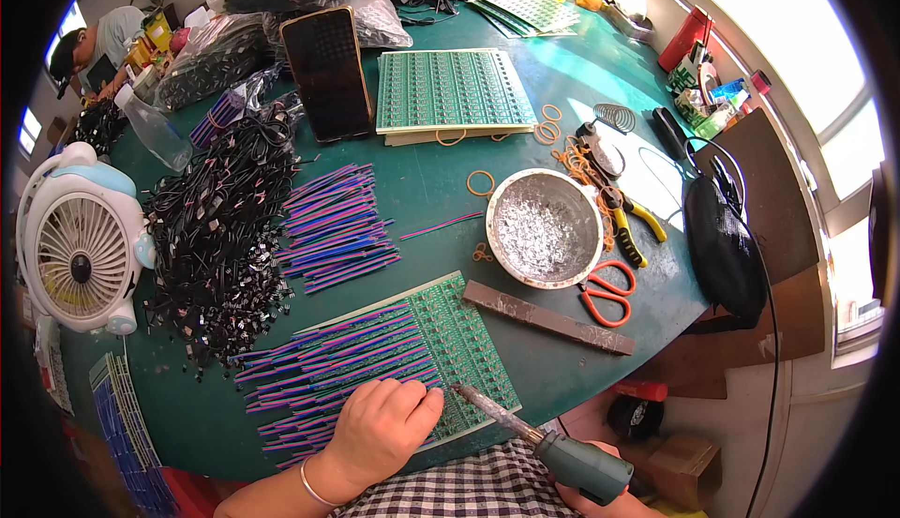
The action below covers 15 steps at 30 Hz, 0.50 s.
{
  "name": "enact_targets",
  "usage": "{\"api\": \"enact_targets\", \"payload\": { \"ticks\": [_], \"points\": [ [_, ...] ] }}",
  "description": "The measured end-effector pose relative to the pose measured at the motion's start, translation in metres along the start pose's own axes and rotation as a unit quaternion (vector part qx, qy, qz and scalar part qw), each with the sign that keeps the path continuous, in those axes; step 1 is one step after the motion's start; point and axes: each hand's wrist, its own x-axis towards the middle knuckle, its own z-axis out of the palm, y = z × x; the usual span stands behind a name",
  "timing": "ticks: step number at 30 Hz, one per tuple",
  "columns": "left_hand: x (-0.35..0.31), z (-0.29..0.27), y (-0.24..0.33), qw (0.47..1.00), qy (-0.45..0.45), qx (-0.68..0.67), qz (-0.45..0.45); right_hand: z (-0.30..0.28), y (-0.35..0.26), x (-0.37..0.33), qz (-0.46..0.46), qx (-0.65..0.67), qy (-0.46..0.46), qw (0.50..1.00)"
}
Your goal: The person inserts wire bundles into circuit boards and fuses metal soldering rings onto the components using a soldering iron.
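The soldering iron (583, 467) is being gripped by its handle in the right hand (577, 500), its tip being held at the green circuit board (469, 345), just right of the left hand (386, 426). The latter is being held, fingers curled, over blue-and-pink wires (361, 349) lying across the board; whether any is being pinched cannot be told.

The right hand (574, 498) holds a soldering iron (574, 462), its tip near the left hand (382, 427).

An electronics workshop; circuit boards (464, 349), a soldering iron (574, 462) and coloured wires (337, 227) show it.
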Motion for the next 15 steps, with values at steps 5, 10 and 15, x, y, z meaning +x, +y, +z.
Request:
{"api": "enact_targets", "payload": {
  "ticks": [5, 10, 15],
  "points": [
    [0.002, -0.001, -0.002, 1.000, -0.002, -0.001, -0.003, 0.000, -0.011, 0.009, 0.035, -0.030, -0.020, 0.999],
    [0.005, -0.002, -0.004, 1.000, 0.002, -0.002, 0.001, 0.000, -0.009, 0.004, 0.058, 0.038, 0.027, 0.997],
    [0.004, -0.006, 0.001, 0.999, -0.001, 0.033, 0.002, 0.001, 0.015, -0.022, 0.181, -0.021, 0.065, 0.981]
  ]
}}
